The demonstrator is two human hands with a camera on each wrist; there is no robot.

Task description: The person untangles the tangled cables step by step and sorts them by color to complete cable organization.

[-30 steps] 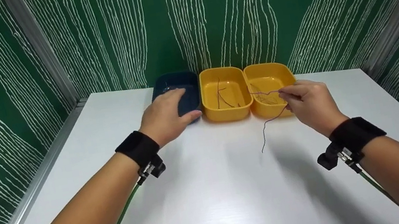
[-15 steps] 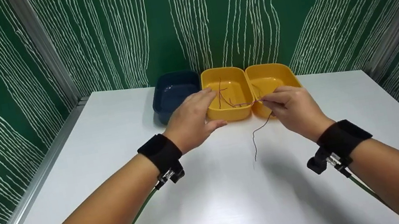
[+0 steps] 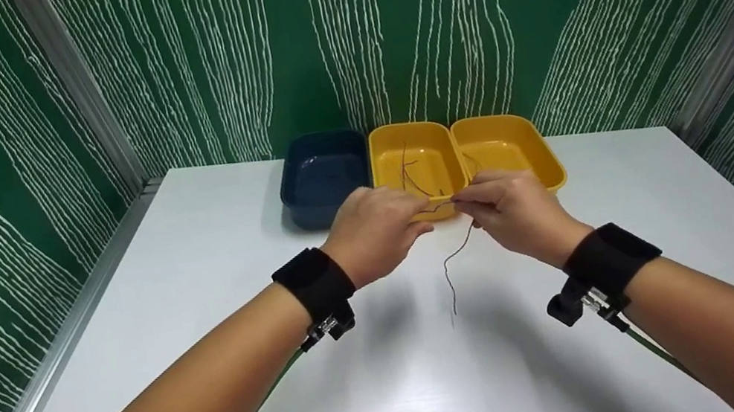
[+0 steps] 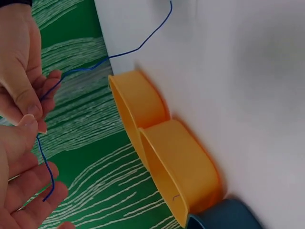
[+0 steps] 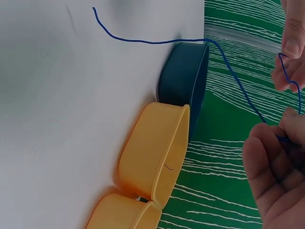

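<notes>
A thin, kinked wire (image 3: 449,271), blue in the wrist views, is pinched between thumb and fingers of my right hand (image 3: 515,210). Its longer end hangs below that hand, over the table. The short end reaches left to my left hand (image 3: 375,233). In the left wrist view this short piece passes in front of the loosely bent fingers (image 4: 35,191) of the left hand, whose thumb comes up against the right hand's fingertips. Both hands are in front of the middle yellow box (image 3: 430,157). Several thin dark wire pieces (image 3: 404,173) lie inside that box.
A dark blue box (image 3: 310,217) stands left of the middle box, and another yellow box (image 3: 511,143) stands to its right, all in a row at the back of the white table (image 3: 401,396). Behind them rises a green wall (image 3: 286,46) with white lines.
My left hand has moved right and nearer, from over the dark blue box to the wire's short end. The right hand has shifted left with the wire in its pinch.
</notes>
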